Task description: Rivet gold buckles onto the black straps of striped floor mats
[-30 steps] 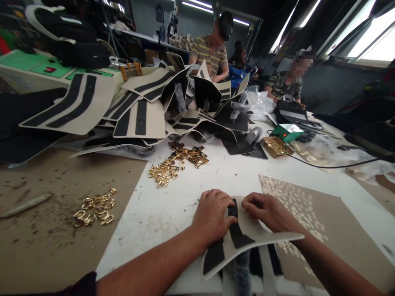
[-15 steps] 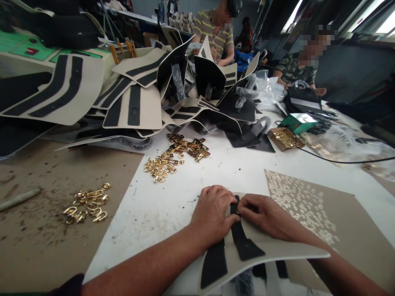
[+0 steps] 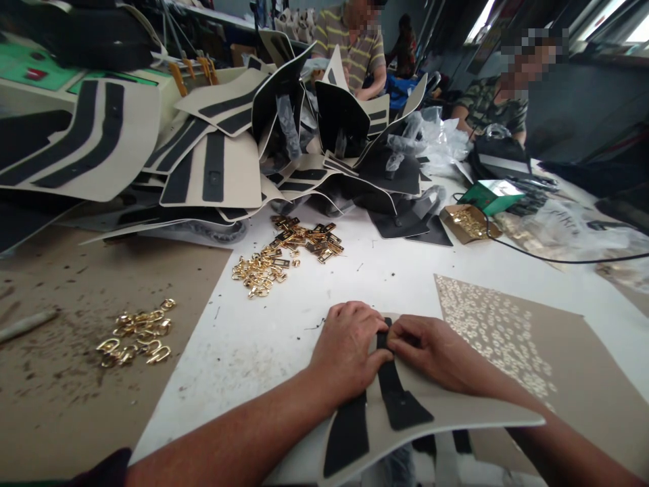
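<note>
A curved beige panel [image 3: 471, 412] with two black strips lies in front of me, its near edge lifted off the table. My left hand [image 3: 345, 348] grips the panel near its far end, thumb and fingers on either side of the longer black strip [image 3: 393, 385]. Against that same strip, my right hand [image 3: 428, 352] has thumb and fingertips pinched together. Whatever sits in that pinch is hidden or too small to name. Under the panel's raised edge, clear plastic wrapping [image 3: 400, 467] shows in part.
Similar panels [image 3: 238, 172] are heaped at the back left. Gold plates [image 3: 324, 243] and gold loops [image 3: 258, 270] lie ahead; gold D-shaped rings [image 3: 136, 335] sit left. Small rings [image 3: 491, 331] cover a beige sheet at right, below a green box [image 3: 491, 196]. Two people sit beyond.
Both hands keep almost the same hold on the panel, with the right fingertips shifted very slightly. The whole view has moved a little.
</note>
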A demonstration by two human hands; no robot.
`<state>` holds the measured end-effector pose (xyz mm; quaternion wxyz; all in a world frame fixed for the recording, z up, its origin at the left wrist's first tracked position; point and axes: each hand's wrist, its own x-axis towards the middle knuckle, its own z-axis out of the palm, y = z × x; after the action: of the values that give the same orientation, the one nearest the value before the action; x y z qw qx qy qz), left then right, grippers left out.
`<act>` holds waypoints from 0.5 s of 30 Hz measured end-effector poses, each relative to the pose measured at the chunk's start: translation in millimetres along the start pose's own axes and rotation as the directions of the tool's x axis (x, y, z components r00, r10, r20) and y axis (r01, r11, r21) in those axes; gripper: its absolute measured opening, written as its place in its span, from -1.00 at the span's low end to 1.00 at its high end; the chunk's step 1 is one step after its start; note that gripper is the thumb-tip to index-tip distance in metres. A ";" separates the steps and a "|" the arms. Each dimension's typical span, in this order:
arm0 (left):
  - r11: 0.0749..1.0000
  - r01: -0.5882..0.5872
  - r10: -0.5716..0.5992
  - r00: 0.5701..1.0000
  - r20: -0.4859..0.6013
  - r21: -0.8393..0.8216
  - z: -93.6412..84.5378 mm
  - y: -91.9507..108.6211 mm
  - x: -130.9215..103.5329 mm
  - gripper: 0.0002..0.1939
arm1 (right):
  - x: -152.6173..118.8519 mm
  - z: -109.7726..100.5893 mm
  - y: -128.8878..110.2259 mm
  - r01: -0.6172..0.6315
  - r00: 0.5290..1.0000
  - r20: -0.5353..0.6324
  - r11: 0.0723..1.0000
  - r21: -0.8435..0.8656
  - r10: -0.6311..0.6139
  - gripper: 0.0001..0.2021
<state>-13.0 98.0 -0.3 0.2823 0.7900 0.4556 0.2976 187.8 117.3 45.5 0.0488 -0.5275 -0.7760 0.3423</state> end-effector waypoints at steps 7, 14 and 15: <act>1.000 -0.002 0.002 1.000 -0.008 0.004 -0.2 0.6 0.8 -0.71 | 4.1 -3.0 1.4 -0.111 0.994 -0.021 0.993 0.036 0.111 -0.85; 1.000 -0.011 0.011 1.000 -0.017 0.023 1.4 0.0 0.1 -0.68 | 13.5 -8.9 -4.1 -0.185 0.982 0.060 0.971 0.148 0.178 -0.85; 0.999 -0.015 0.015 1.000 -0.021 0.034 2.1 -0.5 0.5 -0.68 | 13.1 -9.6 -3.1 -0.190 0.981 0.064 0.963 0.189 0.181 -0.84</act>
<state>-11.6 98.3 -1.9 0.2616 0.7948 0.4577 0.3005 183.8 132.4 50.8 0.0500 -0.5823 -0.6871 0.4315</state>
